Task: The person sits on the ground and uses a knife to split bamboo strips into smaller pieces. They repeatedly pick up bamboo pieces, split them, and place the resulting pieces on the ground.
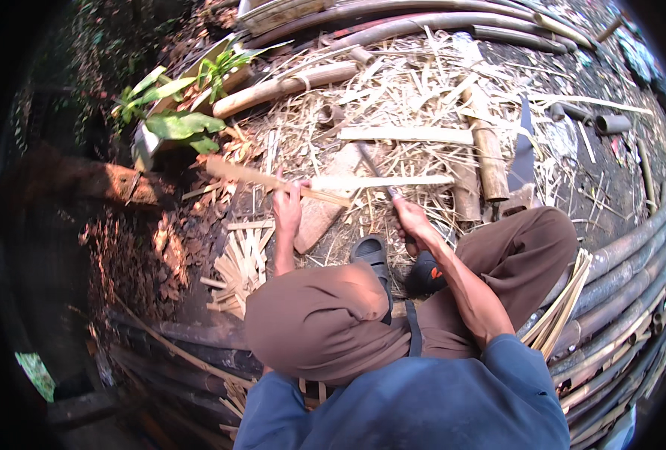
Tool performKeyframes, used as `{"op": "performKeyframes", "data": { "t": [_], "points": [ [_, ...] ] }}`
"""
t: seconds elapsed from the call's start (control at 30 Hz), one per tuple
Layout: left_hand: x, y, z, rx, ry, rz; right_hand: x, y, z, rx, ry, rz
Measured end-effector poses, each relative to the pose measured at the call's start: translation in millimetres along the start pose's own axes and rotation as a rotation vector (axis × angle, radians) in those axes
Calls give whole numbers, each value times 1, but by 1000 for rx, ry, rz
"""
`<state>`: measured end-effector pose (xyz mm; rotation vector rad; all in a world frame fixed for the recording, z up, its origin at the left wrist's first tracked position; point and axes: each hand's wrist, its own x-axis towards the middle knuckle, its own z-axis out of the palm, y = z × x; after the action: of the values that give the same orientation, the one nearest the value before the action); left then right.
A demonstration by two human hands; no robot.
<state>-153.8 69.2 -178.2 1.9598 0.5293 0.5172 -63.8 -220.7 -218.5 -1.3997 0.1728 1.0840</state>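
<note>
My left hand (289,201) is closed around a flat bamboo strip (246,174), which slants from upper left to lower right and is slightly blurred. In my right hand (414,221) is a knife (372,163), its dark narrow blade pointing up and away. The blade crosses a second, paler bamboo strip (415,181); I cannot tell whether they touch. Below the strips lies a flat brownish block (319,229). Farther off, a wide pale bamboo slat (408,135) rests on the shavings.
Cut strips (240,262) are heaped left of my knee. Bamboo shavings (415,82) cover the ground ahead. Thick bamboo pieces (489,154) and a dark saw-like blade (524,150) lie to the right. Bamboo poles (610,255) line the right side; leafy plants (179,124) stand far left.
</note>
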Motion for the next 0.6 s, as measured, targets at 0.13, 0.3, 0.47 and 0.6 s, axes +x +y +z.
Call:
{"op": "performKeyframes", "data": {
  "t": [0.13,0.3,0.47,0.6],
  "points": [
    [29,53,-40,-417,276,-218,-4,-5,-11,-79,193,-58],
    [13,3,-73,-501,73,-481,-35,5,23,-595,171,-283],
    [-23,19,-53,-1105,-200,-629,-39,16,39,-739,62,-441],
    [-32,29,-23,-1030,-109,-598,-34,31,44,-750,68,-438]
  ]
}}
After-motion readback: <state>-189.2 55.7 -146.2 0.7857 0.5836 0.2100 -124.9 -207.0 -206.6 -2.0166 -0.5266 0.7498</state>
